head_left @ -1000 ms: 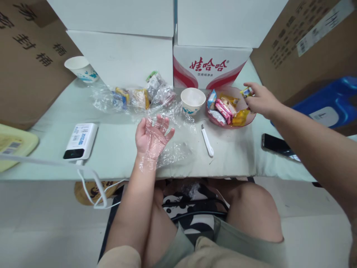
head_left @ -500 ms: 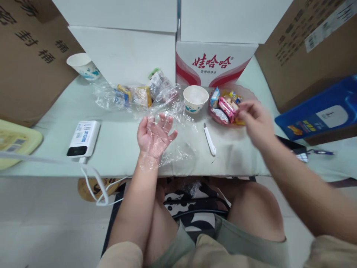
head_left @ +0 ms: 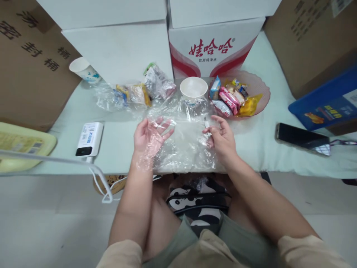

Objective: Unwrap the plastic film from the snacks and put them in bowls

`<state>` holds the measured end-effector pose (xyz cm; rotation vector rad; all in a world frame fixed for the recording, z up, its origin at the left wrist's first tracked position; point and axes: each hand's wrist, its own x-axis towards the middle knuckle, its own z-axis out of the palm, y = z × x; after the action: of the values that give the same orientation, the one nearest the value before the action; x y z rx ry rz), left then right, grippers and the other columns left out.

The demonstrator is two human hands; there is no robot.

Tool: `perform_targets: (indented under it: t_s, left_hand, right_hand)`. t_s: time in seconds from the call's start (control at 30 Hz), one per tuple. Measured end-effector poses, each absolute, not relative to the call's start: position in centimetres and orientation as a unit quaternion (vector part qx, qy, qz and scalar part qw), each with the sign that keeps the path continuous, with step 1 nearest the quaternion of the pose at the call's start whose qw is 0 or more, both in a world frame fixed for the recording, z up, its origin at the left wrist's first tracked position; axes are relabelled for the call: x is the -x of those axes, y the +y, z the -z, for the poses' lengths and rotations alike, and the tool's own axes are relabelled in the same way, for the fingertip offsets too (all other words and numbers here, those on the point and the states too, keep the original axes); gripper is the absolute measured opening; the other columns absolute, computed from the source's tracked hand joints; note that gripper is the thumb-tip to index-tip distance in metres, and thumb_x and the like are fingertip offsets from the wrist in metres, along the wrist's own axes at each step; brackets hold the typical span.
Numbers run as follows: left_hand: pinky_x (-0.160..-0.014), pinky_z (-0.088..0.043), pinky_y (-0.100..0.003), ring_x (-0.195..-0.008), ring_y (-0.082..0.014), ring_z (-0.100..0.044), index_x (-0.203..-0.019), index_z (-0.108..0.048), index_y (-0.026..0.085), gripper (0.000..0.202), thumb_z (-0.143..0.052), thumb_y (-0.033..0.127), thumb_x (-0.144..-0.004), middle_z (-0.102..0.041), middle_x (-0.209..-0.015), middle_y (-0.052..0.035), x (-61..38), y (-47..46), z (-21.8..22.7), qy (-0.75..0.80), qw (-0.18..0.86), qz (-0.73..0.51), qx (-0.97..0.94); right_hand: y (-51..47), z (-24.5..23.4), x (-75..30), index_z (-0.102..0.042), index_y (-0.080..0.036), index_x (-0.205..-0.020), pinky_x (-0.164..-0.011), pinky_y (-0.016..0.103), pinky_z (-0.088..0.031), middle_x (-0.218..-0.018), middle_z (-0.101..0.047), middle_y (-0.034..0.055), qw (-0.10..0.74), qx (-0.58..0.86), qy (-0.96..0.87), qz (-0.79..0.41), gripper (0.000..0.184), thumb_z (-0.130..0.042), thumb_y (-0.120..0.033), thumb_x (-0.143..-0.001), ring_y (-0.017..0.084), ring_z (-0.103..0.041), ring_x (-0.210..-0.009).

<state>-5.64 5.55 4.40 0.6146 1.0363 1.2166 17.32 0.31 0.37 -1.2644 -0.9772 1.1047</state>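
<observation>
My left hand (head_left: 149,137) lies palm up on the table edge with fingers spread, inside a clear plastic bag (head_left: 186,147) that covers it to the wrist. My right hand (head_left: 221,137) rests on the bag's right side, fingers curled and pinching the film. Just beyond its fingertips a white utility knife (head_left: 205,121) pokes out. Behind stand a paper cup (head_left: 193,88) and a pink glass bowl (head_left: 263,97) holding several wrapped snacks (head_left: 230,97).
Filled clear bags of snacks (head_left: 134,93) lie at the back left, near a second paper cup (head_left: 82,69). A white power bank (head_left: 89,138) with its cable sits left, a phone (head_left: 301,137) right. Cardboard boxes and a red-and-white carton (head_left: 212,48) wall the back.
My right hand came back from the snack bowl to the bag and took hold of its right side. The film now lies spread between both hands. My left hand stayed put.
</observation>
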Motion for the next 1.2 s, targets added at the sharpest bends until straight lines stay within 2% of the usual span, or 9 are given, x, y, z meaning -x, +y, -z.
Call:
perform_targets:
  t_s: [0.17,0.33,0.47,0.6,0.73,0.83,0.93,1.07,1.2]
  left_hand:
    - [-0.038,-0.035,-0.016,-0.055,-0.0100,-0.064,-0.069,-0.053,0.017,0.021,-0.067,0.032,-0.072,-0.067,-0.078,-0.0018,5.4,5.5,-4.3,0.576,0.571,-0.477,-0.340]
    - [-0.033,-0.019,-0.017,-0.037,-0.0055,-0.048,-0.091,-0.055,0.020,0.030,-0.068,0.041,-0.073,-0.069,-0.076,-0.0002,5.1,4.9,-4.0,0.620,0.548,-0.397,-0.397]
    - [-0.034,-0.021,-0.018,-0.037,-0.0064,-0.047,-0.090,-0.057,0.019,0.032,-0.069,0.042,-0.071,-0.068,-0.073,-0.0001,4.9,4.8,-3.3,0.630,0.514,-0.372,-0.447]
    - [-0.037,-0.025,-0.019,-0.037,-0.0052,-0.033,-0.077,-0.063,0.015,0.020,-0.062,0.034,-0.070,-0.063,-0.059,0.0001,4.8,4.9,-3.0,0.681,0.448,-0.358,-0.455]
    - [-0.038,-0.030,-0.020,-0.038,-0.0070,-0.038,-0.082,-0.063,0.016,0.021,-0.059,0.035,-0.074,-0.063,-0.060,0.0002,5.3,5.1,-2.7,0.694,0.436,-0.365,-0.441]
    - [-0.040,-0.033,-0.020,-0.038,-0.0072,-0.042,-0.090,-0.060,0.018,0.026,-0.064,0.036,-0.072,-0.064,-0.063,0.0017,6.0,5.2,-2.0,0.679,0.411,-0.395,-0.463]
    - [-0.041,-0.033,-0.019,-0.040,-0.0080,-0.044,-0.094,-0.059,0.019,0.029,-0.067,0.030,-0.068,-0.066,-0.063,0.0021,6.6,5.3,-1.6,0.671,0.409,-0.400,-0.471]
    - [-0.041,-0.030,-0.020,-0.040,-0.0079,-0.042,-0.085,-0.058,0.020,0.019,-0.065,0.035,-0.074,-0.064,-0.063,0.0017,7.1,5.6,-1.7,0.692,0.374,-0.427,-0.446]
    - [-0.052,-0.040,-0.021,-0.052,-0.0093,-0.051,-0.092,-0.061,0.021,0.028,-0.069,0.041,-0.075,-0.066,-0.080,-0.0002,7.6,5.7,-1.8,0.683,0.348,-0.415,-0.490]
  right_hand:
    - [0.3,0.0,-20.5,-0.053,-0.025,-0.125,-0.039,0.024,-0.040,-0.074,-0.067,-0.0006,0.543,0.631,-0.379,-0.405,0.042,-0.056,-0.048,-0.090,0.010,-0.049,-0.039]
    - [-1.2,-0.1,-22.1,-0.053,-0.026,-0.131,-0.044,0.028,-0.048,-0.089,-0.073,0.0021,0.469,0.668,-0.430,-0.386,0.045,-0.053,-0.038,-0.088,0.010,-0.051,-0.039]
    - [-2.3,-0.1,-23.1,-0.051,-0.026,-0.140,-0.068,0.040,-0.058,-0.109,-0.071,0.0070,0.383,0.705,-0.531,-0.274,0.055,-0.056,-0.037,-0.086,0.014,-0.060,-0.054]
    - [-3.1,-0.5,-23.6,-0.057,-0.023,-0.137,-0.089,0.050,-0.055,-0.131,-0.060,0.0159,0.352,0.723,-0.590,-0.070,0.053,-0.059,-0.033,-0.085,0.029,-0.066,-0.098]
    - [-4.3,-1.1,-22.7,-0.060,-0.023,-0.135,-0.103,0.049,-0.049,-0.131,-0.063,0.0144,0.304,0.564,-0.761,-0.103,0.048,-0.057,-0.038,-0.090,0.030,-0.060,-0.120]
    - [-5.4,-1.0,-21.8,-0.049,-0.028,-0.149,-0.117,0.060,-0.032,-0.155,-0.047,0.0133,0.154,0.461,-0.853,-0.191,0.075,-0.073,-0.046,-0.080,0.038,-0.040,-0.145]
    - [-6.1,-0.7,-21.6,-0.037,-0.034,-0.157,-0.121,0.066,-0.019,-0.170,-0.018,0.0107,0.065,0.476,-0.851,-0.210,0.094,-0.081,-0.034,-0.074,0.043,-0.013,-0.156]
    - [-6.4,-0.6,-22.1,-0.046,-0.039,-0.152,-0.121,0.067,-0.020,-0.172,-0.014,0.0051,0.062,0.487,-0.847,-0.202,0.080,-0.074,-0.022,-0.079,0.043,-0.011,-0.156]
    - [-6.0,-0.6,-22.3,-0.070,-0.036,-0.127,-0.118,0.070,-0.021,-0.166,-0.033,0.0039,0.098,0.466,-0.857,-0.198,0.043,-0.065,-0.022,-0.087,0.042,-0.020,-0.155]
